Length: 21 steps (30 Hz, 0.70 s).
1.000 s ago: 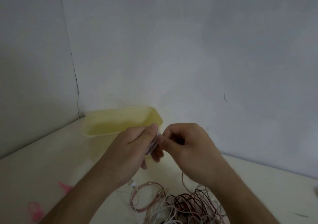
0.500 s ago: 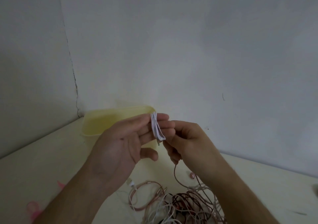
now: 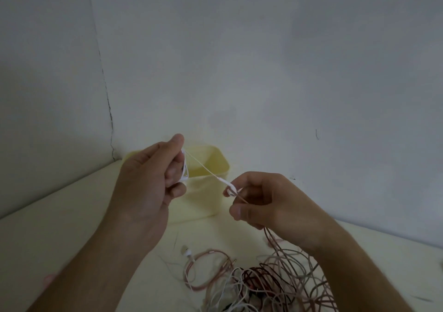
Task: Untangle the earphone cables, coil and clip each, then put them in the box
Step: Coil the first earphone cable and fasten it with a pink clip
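The left hand (image 3: pixel 146 182) is gripping a small coil of white earphone cable (image 3: pixel 185 170), fingers curled round it. The right hand (image 3: pixel 266 201) is pinching that cable's free end, seemingly its plug, above the yellow box (image 3: pixel 211 191). Tangled cables (image 3: pixel 271 280) are lying on the tabletop (image 3: pixel 72 215).

**Both hands raised, fingers curled**

The left hand (image 3: pixel 146 179) was held up with its back toward the camera, thumb uppermost and fingers (image 3: pixel 176 190) curled inward in a pinch. The right hand (image 3: pixel 266 201) sat lower and apart from it, fingers bent and pinched together near the thumb tip. Both bare forearms reached in from the bottom edge.
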Each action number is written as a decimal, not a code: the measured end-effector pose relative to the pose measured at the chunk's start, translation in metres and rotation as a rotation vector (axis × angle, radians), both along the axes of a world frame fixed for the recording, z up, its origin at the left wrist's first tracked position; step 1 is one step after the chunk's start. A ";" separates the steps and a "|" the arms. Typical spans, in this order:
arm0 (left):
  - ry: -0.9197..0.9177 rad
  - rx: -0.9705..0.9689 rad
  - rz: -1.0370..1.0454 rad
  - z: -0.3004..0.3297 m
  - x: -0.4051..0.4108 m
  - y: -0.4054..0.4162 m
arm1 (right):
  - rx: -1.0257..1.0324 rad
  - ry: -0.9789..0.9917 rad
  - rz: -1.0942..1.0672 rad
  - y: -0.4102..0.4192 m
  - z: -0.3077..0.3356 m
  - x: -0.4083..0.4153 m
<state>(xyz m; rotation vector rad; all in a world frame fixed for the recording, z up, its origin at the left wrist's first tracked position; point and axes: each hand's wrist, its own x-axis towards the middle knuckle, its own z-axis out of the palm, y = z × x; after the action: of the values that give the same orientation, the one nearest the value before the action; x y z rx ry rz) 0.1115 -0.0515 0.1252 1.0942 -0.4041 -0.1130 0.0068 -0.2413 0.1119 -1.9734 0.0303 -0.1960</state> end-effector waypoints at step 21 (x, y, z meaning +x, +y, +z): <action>-0.069 0.204 -0.122 -0.009 -0.011 -0.006 | -0.356 -0.134 -0.184 0.035 0.002 0.002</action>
<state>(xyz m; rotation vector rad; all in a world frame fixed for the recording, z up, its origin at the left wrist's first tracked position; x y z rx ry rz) 0.1000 -0.0577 0.1166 1.2772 -0.5294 -0.2287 0.0092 -0.2064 0.1137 -2.3074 0.0957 -0.4814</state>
